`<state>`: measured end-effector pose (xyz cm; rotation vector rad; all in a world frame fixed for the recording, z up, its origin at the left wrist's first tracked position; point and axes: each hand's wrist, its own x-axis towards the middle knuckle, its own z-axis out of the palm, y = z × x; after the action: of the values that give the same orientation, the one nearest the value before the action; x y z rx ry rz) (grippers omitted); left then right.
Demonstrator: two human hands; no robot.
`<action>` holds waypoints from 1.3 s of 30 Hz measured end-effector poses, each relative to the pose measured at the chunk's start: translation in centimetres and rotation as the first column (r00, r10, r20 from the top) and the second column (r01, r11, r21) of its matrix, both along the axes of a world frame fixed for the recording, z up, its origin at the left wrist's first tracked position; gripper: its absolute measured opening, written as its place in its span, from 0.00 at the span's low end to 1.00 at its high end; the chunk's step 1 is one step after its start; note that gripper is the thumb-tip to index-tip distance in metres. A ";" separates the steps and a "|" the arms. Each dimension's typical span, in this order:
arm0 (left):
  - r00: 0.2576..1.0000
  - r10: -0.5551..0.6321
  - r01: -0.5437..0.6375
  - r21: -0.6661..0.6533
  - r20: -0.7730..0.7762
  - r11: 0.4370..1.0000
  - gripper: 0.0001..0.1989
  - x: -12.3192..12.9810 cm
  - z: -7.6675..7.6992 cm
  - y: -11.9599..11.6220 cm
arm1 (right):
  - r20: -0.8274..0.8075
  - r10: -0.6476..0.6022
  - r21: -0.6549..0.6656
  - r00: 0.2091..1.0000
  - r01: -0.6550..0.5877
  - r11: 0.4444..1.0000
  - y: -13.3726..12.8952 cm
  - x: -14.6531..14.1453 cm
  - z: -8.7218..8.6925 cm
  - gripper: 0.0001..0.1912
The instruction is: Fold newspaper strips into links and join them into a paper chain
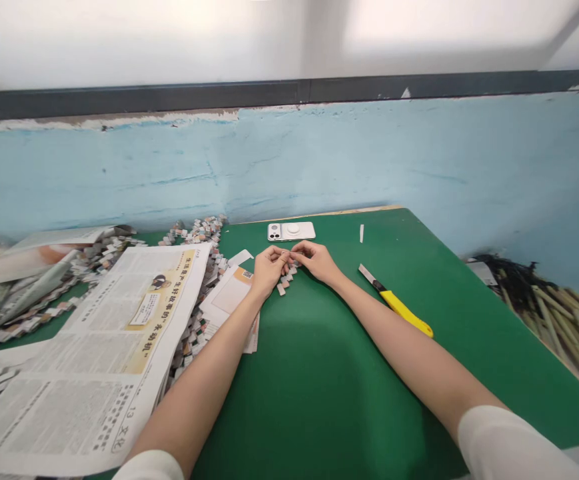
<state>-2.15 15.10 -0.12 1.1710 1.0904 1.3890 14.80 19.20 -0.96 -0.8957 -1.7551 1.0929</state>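
Observation:
Over the green tabletop (319, 387) my two hands meet, fingertips nearly touching. A short zigzag chain of folded paper (282, 288) hangs below the fingers. My left hand (268, 268) is closed in a pinch on that chain. The fingers of my right hand (318, 261) also pinch at its upper end, where fingertips hide part of the paper. Just beyond the hands lies a white phone (292, 231) with a round disc on its back. Cut paper sheets (229, 293) lie beside my left wrist.
A yellow utility knife (402, 310), blade out, lies right of my right forearm. Farther back is a white paper strip (362, 233). Newspapers (119, 333) and long folded-paper chains (204, 230) cover the left side. Sticks (564, 320) lie beyond the table's right edge; a blue wall (319, 160) stands behind.

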 end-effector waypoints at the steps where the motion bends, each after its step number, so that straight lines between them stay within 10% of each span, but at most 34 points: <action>1: 1.000 0.004 -0.004 -0.004 0.003 1.000 0.18 0.0 0.0 0.0 | 0.015 -0.012 0.014 1.000 0.011 1.000 0.0 0.0 0.0 0.13; 39: 0.996 -0.079 0.079 -0.006 0.031 0.997 0.20 0.0 0.1 0.1 | -0.286 -0.034 -0.114 0.958 0.001 0.993 0.3 0.4 0.7 0.18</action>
<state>-2.10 15.20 -0.05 1.1716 1.0154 1.3372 15.21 19.52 -0.24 -0.7740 -1.4547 1.2536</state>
